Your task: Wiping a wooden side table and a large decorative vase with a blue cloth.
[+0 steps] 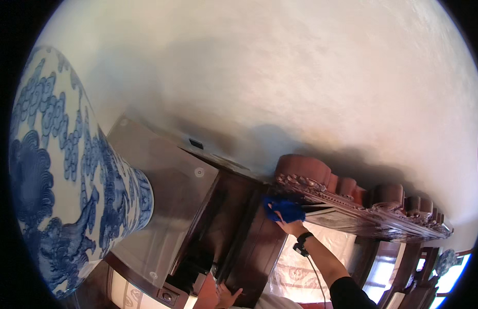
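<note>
My right hand (291, 225) reaches up with a bunched blue cloth (284, 210) in its fingers. The cloth presses against dark wood, just below the left end of a carved wooden bench back (347, 206). A dark strap with a cable sits around my right wrist. Low in the view, my left hand (227, 296) shows only in part, its fingers apart beside a dark wooden panel (257, 242); nothing shows in it.
A large blue-and-white vase (69, 170) stands close on the left, on a stand with a clear cover (172, 206). A pale wall (280, 67) rises behind. Plastic-covered patterned cushions (306, 257) lie near my right forearm. Windows (455, 273) show at the lower right.
</note>
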`<state>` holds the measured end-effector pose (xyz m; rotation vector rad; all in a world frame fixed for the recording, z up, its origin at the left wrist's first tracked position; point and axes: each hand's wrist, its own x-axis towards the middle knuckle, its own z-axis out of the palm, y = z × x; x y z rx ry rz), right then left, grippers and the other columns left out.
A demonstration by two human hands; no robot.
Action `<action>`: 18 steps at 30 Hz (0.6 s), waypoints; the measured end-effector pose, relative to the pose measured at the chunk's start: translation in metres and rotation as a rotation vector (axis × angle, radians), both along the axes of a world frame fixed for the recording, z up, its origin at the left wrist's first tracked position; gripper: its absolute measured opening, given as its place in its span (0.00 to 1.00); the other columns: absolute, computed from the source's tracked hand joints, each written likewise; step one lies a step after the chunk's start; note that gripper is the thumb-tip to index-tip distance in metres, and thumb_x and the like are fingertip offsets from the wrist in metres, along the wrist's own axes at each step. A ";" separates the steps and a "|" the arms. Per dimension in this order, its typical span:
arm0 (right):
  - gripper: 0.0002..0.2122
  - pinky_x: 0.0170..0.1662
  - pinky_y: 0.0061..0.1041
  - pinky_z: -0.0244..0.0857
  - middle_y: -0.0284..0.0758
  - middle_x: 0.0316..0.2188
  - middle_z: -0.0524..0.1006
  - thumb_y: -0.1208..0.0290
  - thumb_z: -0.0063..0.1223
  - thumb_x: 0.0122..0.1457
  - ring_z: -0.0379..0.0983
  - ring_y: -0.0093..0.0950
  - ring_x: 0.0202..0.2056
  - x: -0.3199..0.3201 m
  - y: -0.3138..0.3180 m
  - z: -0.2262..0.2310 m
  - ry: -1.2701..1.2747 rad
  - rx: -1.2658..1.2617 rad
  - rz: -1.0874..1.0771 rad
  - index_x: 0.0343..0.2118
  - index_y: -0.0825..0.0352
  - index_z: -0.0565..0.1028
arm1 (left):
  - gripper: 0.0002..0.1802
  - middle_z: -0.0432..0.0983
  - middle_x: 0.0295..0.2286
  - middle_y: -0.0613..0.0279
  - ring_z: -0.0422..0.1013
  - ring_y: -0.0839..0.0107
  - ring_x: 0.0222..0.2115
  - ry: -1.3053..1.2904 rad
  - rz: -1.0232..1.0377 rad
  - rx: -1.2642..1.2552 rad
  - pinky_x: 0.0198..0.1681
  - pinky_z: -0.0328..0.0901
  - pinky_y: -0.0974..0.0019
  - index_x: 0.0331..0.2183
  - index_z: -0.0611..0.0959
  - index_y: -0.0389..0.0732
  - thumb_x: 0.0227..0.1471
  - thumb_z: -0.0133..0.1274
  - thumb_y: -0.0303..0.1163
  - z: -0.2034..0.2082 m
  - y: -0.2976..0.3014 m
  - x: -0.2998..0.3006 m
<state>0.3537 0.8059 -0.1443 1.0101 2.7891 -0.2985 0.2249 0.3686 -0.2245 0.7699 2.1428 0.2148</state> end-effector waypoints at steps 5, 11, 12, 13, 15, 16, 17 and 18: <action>0.27 0.61 0.31 0.47 0.39 0.60 0.56 0.62 0.42 0.60 0.54 0.39 0.59 -0.020 -0.002 -0.040 0.415 -0.481 -0.236 0.62 0.49 0.51 | 0.54 0.59 0.47 0.37 0.61 0.40 0.45 -0.057 -0.110 -0.165 0.48 0.55 0.45 0.50 0.61 0.32 0.37 0.52 0.69 0.030 0.027 -0.013; 0.24 0.61 0.31 0.45 0.39 0.59 0.58 0.66 0.44 0.60 0.53 0.35 0.60 0.000 0.000 -0.041 0.425 -0.475 -0.209 0.60 0.56 0.57 | 0.55 0.57 0.48 0.34 0.58 0.38 0.48 -0.026 -0.098 -0.078 0.51 0.54 0.44 0.51 0.57 0.28 0.40 0.50 0.68 0.016 0.006 -0.011; 0.23 0.61 0.30 0.46 0.38 0.59 0.59 0.67 0.45 0.60 0.54 0.35 0.60 0.010 0.001 -0.040 0.397 -0.393 -0.205 0.59 0.55 0.58 | 0.56 0.57 0.48 0.34 0.57 0.37 0.48 -0.049 -0.109 -0.068 0.52 0.52 0.43 0.52 0.56 0.28 0.40 0.51 0.67 0.019 0.009 -0.010; 0.23 0.61 0.30 0.47 0.38 0.59 0.59 0.68 0.45 0.60 0.54 0.34 0.60 0.023 0.001 -0.037 0.410 -0.368 -0.232 0.59 0.55 0.59 | 0.56 0.56 0.49 0.33 0.56 0.37 0.49 -0.075 -0.127 -0.052 0.53 0.51 0.42 0.53 0.55 0.28 0.40 0.52 0.67 0.024 0.020 -0.011; 0.24 0.60 0.31 0.47 0.37 0.59 0.58 0.69 0.45 0.59 0.54 0.35 0.59 0.037 -0.007 -0.036 0.403 -0.375 -0.292 0.59 0.55 0.59 | 0.56 0.56 0.49 0.34 0.55 0.37 0.50 -0.094 -0.117 -0.087 0.53 0.50 0.42 0.54 0.54 0.30 0.40 0.52 0.67 0.028 0.025 -0.012; 0.24 0.60 0.32 0.48 0.36 0.61 0.56 0.69 0.46 0.57 0.54 0.35 0.59 0.034 -0.013 -0.030 0.459 -0.461 -0.365 0.59 0.55 0.60 | 0.56 0.55 0.49 0.34 0.54 0.37 0.50 -0.112 -0.098 -0.122 0.54 0.50 0.42 0.55 0.54 0.31 0.40 0.52 0.66 0.032 0.021 -0.013; 0.25 0.60 0.33 0.48 0.36 0.61 0.55 0.70 0.47 0.56 0.54 0.37 0.60 0.033 -0.021 -0.025 0.441 -0.469 -0.423 0.59 0.55 0.60 | 0.56 0.55 0.49 0.34 0.54 0.37 0.50 -0.114 -0.094 -0.130 0.54 0.50 0.42 0.55 0.54 0.31 0.40 0.52 0.66 0.034 0.021 -0.014; 0.26 0.59 0.33 0.48 0.37 0.62 0.54 0.70 0.48 0.55 0.53 0.38 0.60 0.030 -0.030 -0.020 0.422 -0.477 -0.481 0.59 0.55 0.60 | 0.56 0.55 0.50 0.35 0.53 0.38 0.51 -0.135 -0.085 -0.134 0.54 0.50 0.42 0.55 0.53 0.32 0.40 0.52 0.66 0.036 0.019 -0.016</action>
